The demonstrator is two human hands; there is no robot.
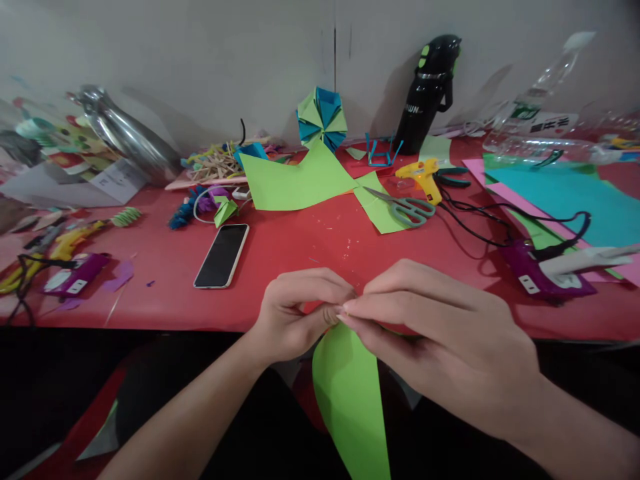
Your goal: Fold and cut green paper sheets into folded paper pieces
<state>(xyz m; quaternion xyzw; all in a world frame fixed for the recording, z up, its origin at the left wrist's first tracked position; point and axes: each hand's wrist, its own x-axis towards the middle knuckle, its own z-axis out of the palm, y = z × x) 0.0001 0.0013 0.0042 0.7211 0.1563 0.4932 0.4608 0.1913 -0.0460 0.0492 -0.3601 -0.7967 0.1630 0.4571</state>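
Note:
Both hands meet at the table's front edge, fingertips together. My left hand (pixel 305 310) pinches the top of a green paper piece (pixel 350 393). From the right, my right hand (pixel 440 327) pinches the same end, thumb and index finger touching the left fingertips. The paper hangs below the hands, past the table edge, its left side curved. Fingers hide its upper end. Beyond the hands lie a larger green sheet (pixel 295 180), a smaller green piece (pixel 381 212) and grey-handled scissors (pixel 410 211) resting on it.
A phone (pixel 222 256) lies left of centre on the red table (pixel 165 247). A yellow glue gun (pixel 423 177), black bottle (pixel 425 97) and paper ball (pixel 321 120) are at the back. A purple power strip (pixel 543 270) with cables and coloured sheets (pixel 575 200) occupy the right.

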